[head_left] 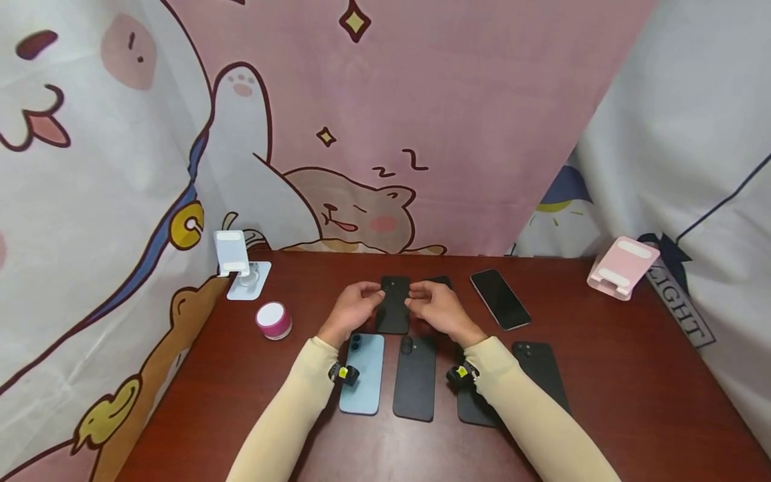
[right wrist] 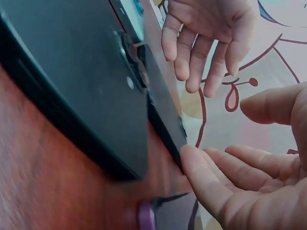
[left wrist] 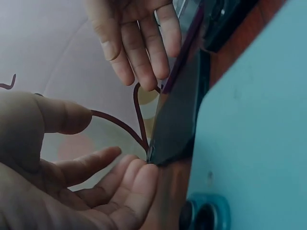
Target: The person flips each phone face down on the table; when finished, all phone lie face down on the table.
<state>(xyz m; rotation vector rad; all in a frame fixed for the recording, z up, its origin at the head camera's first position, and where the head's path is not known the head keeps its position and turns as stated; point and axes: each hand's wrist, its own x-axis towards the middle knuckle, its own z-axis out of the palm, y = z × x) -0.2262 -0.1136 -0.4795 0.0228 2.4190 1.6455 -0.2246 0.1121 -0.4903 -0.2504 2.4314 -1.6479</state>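
Note:
A dark phone (head_left: 394, 309) lies back-up on the table between the two hands. At its left edge is my left hand (head_left: 355, 309), fingertips right at the side and fingers relaxed. My right hand (head_left: 442, 309) is on the opposite side, its fingertips close to the right edge. In the left wrist view, the left fingertips (left wrist: 144, 175) meet the corner of the dark phone (left wrist: 178, 117). The right wrist view has a right fingertip (right wrist: 189, 155) at the end of that phone (right wrist: 163, 108). Neither hand curls round it.
Nearer me lie a light blue phone (head_left: 369, 381), a dark grey phone (head_left: 414, 385) and black phones (head_left: 545, 368), one partly under my right sleeve. A screen-up phone (head_left: 501, 300) and a half-hidden one (head_left: 442, 280) lie farther back. Stands (head_left: 231, 251) (head_left: 623, 268) and a pink jar (head_left: 274, 321) flank them.

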